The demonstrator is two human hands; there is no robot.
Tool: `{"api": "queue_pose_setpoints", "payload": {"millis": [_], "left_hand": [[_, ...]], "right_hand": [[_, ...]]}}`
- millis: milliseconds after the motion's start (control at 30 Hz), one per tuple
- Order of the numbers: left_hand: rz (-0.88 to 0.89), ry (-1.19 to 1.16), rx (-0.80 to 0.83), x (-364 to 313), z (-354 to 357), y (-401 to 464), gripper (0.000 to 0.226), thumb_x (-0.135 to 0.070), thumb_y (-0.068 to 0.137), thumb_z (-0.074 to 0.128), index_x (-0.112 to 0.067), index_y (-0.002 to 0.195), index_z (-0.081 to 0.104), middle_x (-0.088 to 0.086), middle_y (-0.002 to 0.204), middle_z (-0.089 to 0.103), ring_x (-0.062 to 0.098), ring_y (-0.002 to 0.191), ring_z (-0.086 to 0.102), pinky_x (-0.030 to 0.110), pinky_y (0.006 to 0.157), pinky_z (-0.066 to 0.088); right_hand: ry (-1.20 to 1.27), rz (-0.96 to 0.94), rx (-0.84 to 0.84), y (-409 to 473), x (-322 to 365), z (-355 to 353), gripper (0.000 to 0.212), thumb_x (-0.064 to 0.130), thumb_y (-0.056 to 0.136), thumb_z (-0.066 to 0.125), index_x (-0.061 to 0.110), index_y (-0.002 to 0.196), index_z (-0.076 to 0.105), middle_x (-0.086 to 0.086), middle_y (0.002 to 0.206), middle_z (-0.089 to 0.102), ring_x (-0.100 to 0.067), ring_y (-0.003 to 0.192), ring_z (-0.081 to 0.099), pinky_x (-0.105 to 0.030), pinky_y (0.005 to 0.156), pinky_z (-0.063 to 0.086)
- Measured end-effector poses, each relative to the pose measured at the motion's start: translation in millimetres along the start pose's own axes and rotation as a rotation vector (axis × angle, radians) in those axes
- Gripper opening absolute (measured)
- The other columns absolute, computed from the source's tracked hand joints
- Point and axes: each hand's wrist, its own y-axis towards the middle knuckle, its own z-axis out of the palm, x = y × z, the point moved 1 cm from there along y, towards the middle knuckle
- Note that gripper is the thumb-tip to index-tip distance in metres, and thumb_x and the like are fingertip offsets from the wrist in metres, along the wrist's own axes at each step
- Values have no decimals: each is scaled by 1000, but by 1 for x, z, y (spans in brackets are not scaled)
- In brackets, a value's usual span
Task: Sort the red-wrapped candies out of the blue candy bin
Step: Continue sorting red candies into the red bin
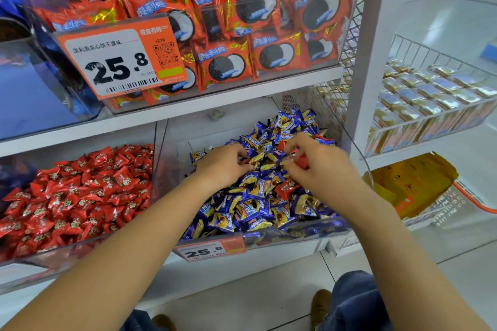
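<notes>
Shelving surrounds me: at 12 o'clock a clear bin of red cookie packs (242, 16) with a price tag (121, 59) reading 25.8 hangs over the blue bin (295, 231), its shelf edge just above my hands. At 9 o'clock sits the red bin (53, 255), heaped with red candies (72, 196), parted from the blue bin by a clear wall. At 3 o'clock a wire basket (441, 54) holds gold-wrapped blocks. A smaller tag (207, 251) marks the blue bin's front lip.

Both my hands are down in the blue candies (250, 212). My right hand (320, 166) is curled around red-wrapped candies (302, 161), glossy red showing between fingers and thumb. My left hand (223, 166) has its fingers bent into the pile, pinching at something red at the fingertips; I cannot tell whether it truly has it. One more stray red candy (286, 187), with a printed emblem, lies among the blue-and-yellow wrappers just below my right hand.
</notes>
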Motion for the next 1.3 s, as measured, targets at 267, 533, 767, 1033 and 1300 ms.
{"api": "queue_pose_setpoints", "payload": {"millis": [267,533,767,1033,1300], "left_hand": [[-51,-133,-129,24,-32,-18,10,-26,89,61,-23,97,66,1,102,67,16,85,57,26,73,41],[-15,56,14,35,-31,-25,18,-28,85,70,-22,93,55,1,103,56,16,92,50,27,74,38],[55,309,88,39,-10,-25,22,-8,86,59,-18,104,53,3,98,60,20,85,56,36,73,51],[30,-38,-214,30,-28,-20,20,-36,91,59,-21,98,48,1,81,60,16,66,54,30,57,39],[269,-47,-178,-44,-22,8,26,-40,93,52,-37,116,62,-8,111,66,14,84,57,28,71,44]], "right_hand": [[-176,-19,230,-6,3,1,25,41,90,58,36,115,62,10,93,62,-13,95,59,-26,71,43],[-427,-68,273,-1,11,29,46,13,89,54,38,127,53,2,143,37,-26,98,62,-33,66,48],[-488,-125,173,4,10,36,40,12,90,52,31,126,51,2,114,58,-23,88,63,-29,55,36],[-59,36,-48,5,1,1,22,45,92,52,25,93,59,7,76,60,-11,66,54,-27,58,43],[-134,348,-275,4,-35,-31,22,34,91,56,15,86,67,-5,67,58,-25,65,50,-28,56,34]]}}
